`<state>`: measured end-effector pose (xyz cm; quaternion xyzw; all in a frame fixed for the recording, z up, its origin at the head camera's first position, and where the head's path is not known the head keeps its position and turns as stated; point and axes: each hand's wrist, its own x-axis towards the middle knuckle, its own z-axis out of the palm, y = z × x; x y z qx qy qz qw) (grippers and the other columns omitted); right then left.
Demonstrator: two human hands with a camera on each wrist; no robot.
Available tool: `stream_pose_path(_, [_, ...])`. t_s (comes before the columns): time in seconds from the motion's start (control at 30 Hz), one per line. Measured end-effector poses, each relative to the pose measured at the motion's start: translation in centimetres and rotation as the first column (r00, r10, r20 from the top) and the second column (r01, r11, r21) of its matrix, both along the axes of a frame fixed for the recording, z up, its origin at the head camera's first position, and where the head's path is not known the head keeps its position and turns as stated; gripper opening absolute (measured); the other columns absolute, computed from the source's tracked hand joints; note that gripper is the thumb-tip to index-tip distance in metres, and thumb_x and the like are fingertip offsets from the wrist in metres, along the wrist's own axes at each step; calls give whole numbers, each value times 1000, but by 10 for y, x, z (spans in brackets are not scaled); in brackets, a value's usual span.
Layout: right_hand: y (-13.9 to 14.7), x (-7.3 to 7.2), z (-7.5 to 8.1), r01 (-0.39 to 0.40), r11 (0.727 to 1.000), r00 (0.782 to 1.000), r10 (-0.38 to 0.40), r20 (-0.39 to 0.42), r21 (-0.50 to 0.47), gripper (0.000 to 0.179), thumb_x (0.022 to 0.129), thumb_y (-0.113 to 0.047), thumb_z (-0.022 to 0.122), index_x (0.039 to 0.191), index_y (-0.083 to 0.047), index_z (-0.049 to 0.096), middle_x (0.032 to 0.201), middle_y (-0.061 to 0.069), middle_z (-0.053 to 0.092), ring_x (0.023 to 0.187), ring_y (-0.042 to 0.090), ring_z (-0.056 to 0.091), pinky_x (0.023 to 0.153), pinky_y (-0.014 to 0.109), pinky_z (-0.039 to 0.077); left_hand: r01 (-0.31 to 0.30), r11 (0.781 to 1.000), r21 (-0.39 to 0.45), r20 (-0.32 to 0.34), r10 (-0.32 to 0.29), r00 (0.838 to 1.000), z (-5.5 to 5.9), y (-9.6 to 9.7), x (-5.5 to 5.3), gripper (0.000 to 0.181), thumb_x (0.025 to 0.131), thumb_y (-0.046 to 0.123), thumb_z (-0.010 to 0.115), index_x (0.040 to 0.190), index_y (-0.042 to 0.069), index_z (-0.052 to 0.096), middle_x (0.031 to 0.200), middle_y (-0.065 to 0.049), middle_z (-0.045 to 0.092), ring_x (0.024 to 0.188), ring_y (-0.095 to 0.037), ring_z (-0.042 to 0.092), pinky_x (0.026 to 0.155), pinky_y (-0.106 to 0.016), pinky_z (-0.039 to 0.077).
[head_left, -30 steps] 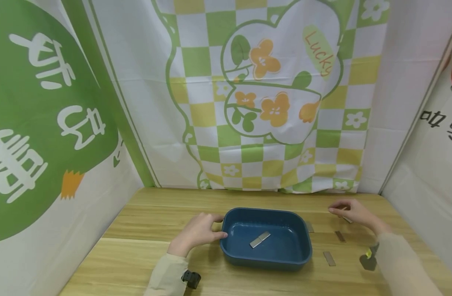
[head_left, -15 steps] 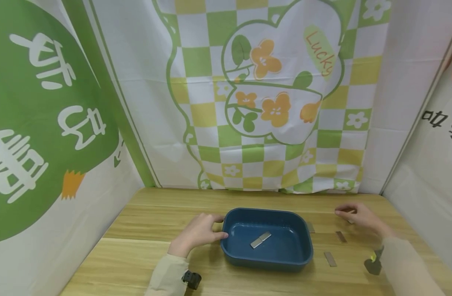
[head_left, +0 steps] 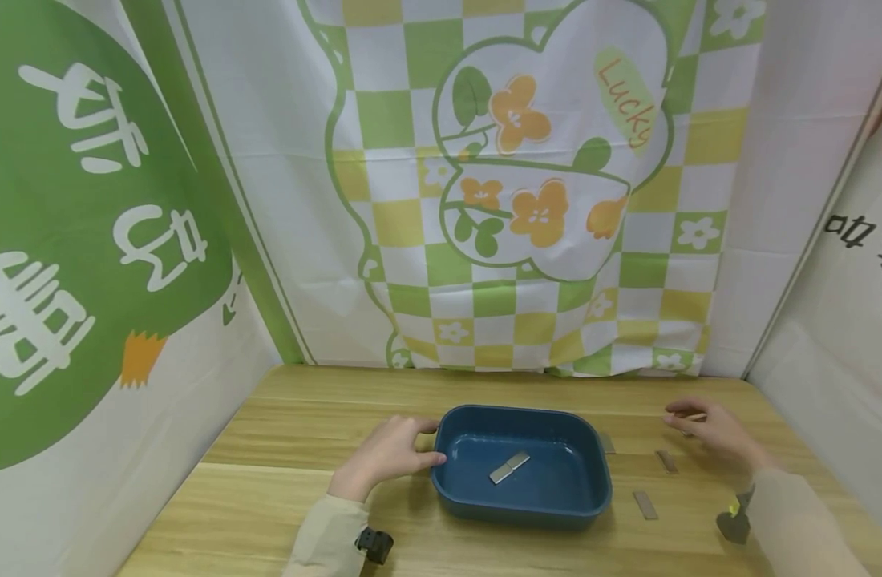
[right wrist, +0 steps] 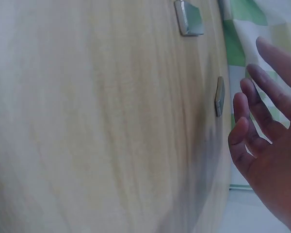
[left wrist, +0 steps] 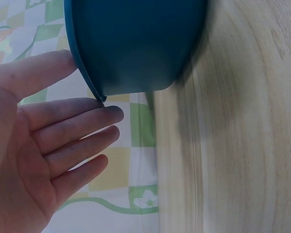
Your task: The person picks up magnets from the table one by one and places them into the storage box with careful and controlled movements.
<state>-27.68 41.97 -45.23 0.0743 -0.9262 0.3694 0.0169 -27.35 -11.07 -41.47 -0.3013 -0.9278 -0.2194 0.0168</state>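
Observation:
My left hand [head_left: 392, 450] touches the left rim of a blue rectangular basin [head_left: 520, 521], thumb and index fingertip at its edge, the other fingers straight in the left wrist view. Inside the basin two small flat silvery bars [head_left: 509, 467] lie end to end. At the right, my right hand [head_left: 715, 429] hovers over the table with loosely bent fingers and nothing in them. Close by in the right wrist view lies a thin silvery bar [right wrist: 219, 97]; a second, wider bar [right wrist: 189, 18] is farther up. The head view shows the near bar partly hidden behind the fingers.
More flat bars lie right of the basin: a bar [head_left: 645, 505] at the front, a bar [head_left: 666, 462] behind it, and another bar [head_left: 607, 443] beside the basin wall. A printed curtain [head_left: 542, 320] hangs behind the wooden table [head_left: 325, 401].
My right hand has shifted right and slightly toward me above the table. The left hand stays at the basin's rim, and the bars in the basin lie as before.

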Motion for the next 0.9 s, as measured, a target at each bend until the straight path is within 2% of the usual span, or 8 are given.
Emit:
stream_pose_path(0.3, [6, 4, -8, 46, 999, 999, -46, -12, 13, 49, 95, -31, 57, 126, 6, 51, 122, 29, 55, 106, 44, 56, 75, 45, 54, -7, 1000, 0, 5, 7, 1000, 0, 1, 0, 53, 83, 38, 71, 125, 7, 62, 120, -9, 66, 111, -27, 63, 92, -44, 51])
stream_pose_path(0.6, [14, 2, -17, 94, 995, 995, -94, -37, 15, 51, 94, -32, 59, 124, 8, 53, 121, 30, 56, 106, 39, 56, 80, 43, 52, -8, 1000, -7, 9, 8, 1000, 1, 1, 0, 52, 84, 37, 71, 126, 7, 62, 120, -9, 66, 110, -27, 63, 91, -44, 52])
stream_pose_path(0.7, [16, 1, -19, 103, 994, 994, -102, -33, 24, 51, 94, -32, 59, 124, 8, 53, 120, 30, 57, 104, 34, 57, 78, 39, 52, -8, 1000, -10, 5, 8, 1000, 0, 1, 0, 53, 83, 37, 71, 126, 7, 62, 120, -9, 66, 110, -27, 63, 91, -44, 52])
stream_pose_path(0.9, [16, 3, -20, 121, 992, 992, -119, -44, 42, 52, 93, -32, 61, 124, 9, 53, 120, 29, 58, 98, 20, 59, 76, 15, 44, -3, 1000, -9, 7, 3, 1000, 0, 0, 0, 53, 84, 38, 71, 126, 7, 62, 120, -9, 66, 110, -27, 63, 91, -44, 52])
